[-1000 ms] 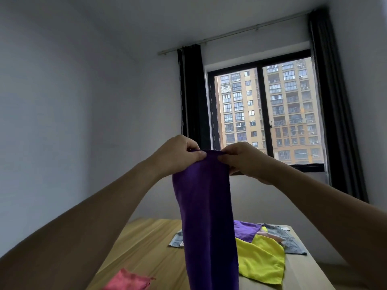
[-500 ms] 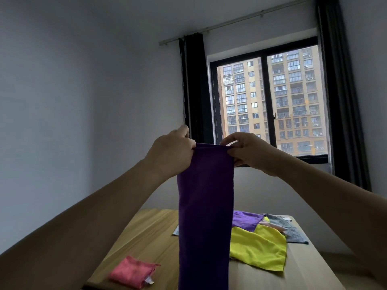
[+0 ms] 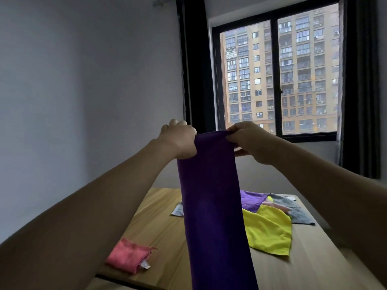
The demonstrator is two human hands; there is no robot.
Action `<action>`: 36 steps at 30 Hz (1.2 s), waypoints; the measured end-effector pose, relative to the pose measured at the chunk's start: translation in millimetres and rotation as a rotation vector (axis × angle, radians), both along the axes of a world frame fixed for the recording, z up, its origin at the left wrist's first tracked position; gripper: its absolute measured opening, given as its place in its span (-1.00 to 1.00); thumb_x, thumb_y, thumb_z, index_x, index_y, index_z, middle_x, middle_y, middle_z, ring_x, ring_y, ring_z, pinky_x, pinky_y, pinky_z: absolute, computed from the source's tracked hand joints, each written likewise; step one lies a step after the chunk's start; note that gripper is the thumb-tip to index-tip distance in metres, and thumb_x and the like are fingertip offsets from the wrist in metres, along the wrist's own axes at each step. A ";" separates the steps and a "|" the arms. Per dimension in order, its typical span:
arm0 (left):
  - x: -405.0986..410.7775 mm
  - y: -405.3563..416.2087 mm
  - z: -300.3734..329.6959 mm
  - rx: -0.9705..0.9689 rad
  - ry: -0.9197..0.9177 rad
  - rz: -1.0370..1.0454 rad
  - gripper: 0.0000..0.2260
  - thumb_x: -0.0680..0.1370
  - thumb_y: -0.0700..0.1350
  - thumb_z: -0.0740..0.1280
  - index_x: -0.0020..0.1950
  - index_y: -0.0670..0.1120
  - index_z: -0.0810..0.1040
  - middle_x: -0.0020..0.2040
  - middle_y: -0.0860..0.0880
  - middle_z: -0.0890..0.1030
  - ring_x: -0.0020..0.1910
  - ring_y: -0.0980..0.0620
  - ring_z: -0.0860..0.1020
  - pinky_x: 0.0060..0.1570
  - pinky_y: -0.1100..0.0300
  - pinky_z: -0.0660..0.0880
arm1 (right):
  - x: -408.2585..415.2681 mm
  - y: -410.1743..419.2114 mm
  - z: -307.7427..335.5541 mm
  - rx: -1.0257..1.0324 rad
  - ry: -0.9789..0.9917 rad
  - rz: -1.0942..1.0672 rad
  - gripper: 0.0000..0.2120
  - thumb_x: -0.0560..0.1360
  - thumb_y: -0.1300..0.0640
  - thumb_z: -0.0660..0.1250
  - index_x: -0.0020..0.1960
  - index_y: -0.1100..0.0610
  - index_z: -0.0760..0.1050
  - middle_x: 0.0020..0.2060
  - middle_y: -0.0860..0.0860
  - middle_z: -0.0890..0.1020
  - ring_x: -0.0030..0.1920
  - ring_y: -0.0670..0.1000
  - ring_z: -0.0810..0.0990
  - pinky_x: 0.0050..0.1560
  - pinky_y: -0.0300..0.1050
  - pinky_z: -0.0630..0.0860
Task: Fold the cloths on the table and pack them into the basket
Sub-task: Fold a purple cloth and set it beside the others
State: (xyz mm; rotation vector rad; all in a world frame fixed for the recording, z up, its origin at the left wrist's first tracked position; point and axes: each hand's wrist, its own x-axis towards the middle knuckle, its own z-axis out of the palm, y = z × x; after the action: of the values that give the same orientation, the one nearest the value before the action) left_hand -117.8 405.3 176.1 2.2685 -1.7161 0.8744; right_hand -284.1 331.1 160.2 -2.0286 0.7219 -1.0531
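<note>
Pink first, down at the left: a folded pink cloth (image 3: 129, 255) lies flat near the front edge of the wooden desk (image 3: 159, 222), its white label poking out, looking finished and waiting for a basket that isn't in view. Moving in, the left hand (image 3: 179, 141) is up at window height, its grip pinched tight on the top left corner of a dark purple cloth (image 3: 211, 206). That cloth hangs straight down in a long narrow strip, apparently already doubled lengthwise, and holding it high probably lets gravity pull the layers flat and the edges true before the next fold. Across the top hem, the right hand (image 3: 250, 143) mirrors it, thumb and fingers closed on the other corner, the two grips only the cloth's width apart and the hem taut between them. On to the right, behind the hanging strip, the unfolded pile sprawls on the desk: a lighter purple cloth (image 3: 252, 201), a yellow cloth (image 3: 270, 231) overlapping it, and a grey cloth (image 3: 297, 212) furthest back. Plenty left to fold, I'd say.
</note>
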 end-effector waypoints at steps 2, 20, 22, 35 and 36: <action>10.7 -23.8 -4.1 0.074 0.036 0.070 -0.84 0.41 -0.04 0.39 -0.05 0.02 0.52 0.01 -0.01 0.30 0.06 -0.07 0.21 0.06 0.07 0.22 | 10.4 -20.3 -6.6 0.080 -0.047 0.015 -0.81 0.54 0.33 0.24 -0.15 0.09 0.49 -0.12 0.11 0.60 -0.15 0.02 0.60 -0.05 -0.05 0.60; 47.7 -85.7 -57.0 -0.091 0.202 -0.109 -0.83 0.44 -0.26 0.26 -0.33 -0.08 0.47 -0.37 -0.03 0.54 -0.41 0.02 0.50 -0.47 0.21 0.34 | 54.9 -118.2 -69.1 -0.269 -0.196 -0.062 -0.87 0.55 0.28 0.24 -0.07 0.09 0.50 -0.21 0.02 0.62 -0.23 -0.04 0.58 -0.24 -0.17 0.54; 38.5 -71.5 -79.5 0.092 0.360 -0.160 -0.87 0.45 -0.22 0.32 -0.28 -0.05 0.53 -0.30 -0.03 0.59 -0.32 0.00 0.56 -0.40 0.18 0.44 | 41.4 -115.4 -89.5 -0.255 -0.048 -0.039 -0.79 0.52 0.33 0.27 -0.17 0.04 0.50 -0.28 0.02 0.60 -0.28 -0.01 0.56 -0.20 0.00 0.58; -9.9 -6.0 -279.6 0.769 1.382 -0.205 -0.76 0.48 -0.31 0.41 0.13 -0.16 0.55 0.02 -0.15 0.66 -0.05 -0.08 0.66 -0.07 -0.04 0.63 | -30.1 -60.9 -245.8 0.460 0.874 0.181 -0.79 0.52 0.35 0.28 0.13 0.21 0.50 -0.24 0.10 0.61 -0.31 0.02 0.60 -0.14 -0.05 0.63; -6.0 -7.6 -284.0 0.735 1.416 -0.192 -0.77 0.48 -0.30 0.41 0.12 -0.16 0.54 0.01 -0.17 0.66 -0.08 -0.07 0.67 -0.10 -0.04 0.64 | -29.5 -64.4 -249.4 0.470 0.869 0.186 -0.82 0.52 0.35 0.28 0.09 0.20 0.51 -0.23 0.09 0.62 -0.31 0.02 0.61 -0.13 -0.05 0.62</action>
State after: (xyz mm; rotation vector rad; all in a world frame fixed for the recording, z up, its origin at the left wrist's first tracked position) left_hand -123.9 397.7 -107.9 1.9348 -1.4224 -1.3299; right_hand -313.6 266.6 -89.2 -2.0192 1.0526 0.1638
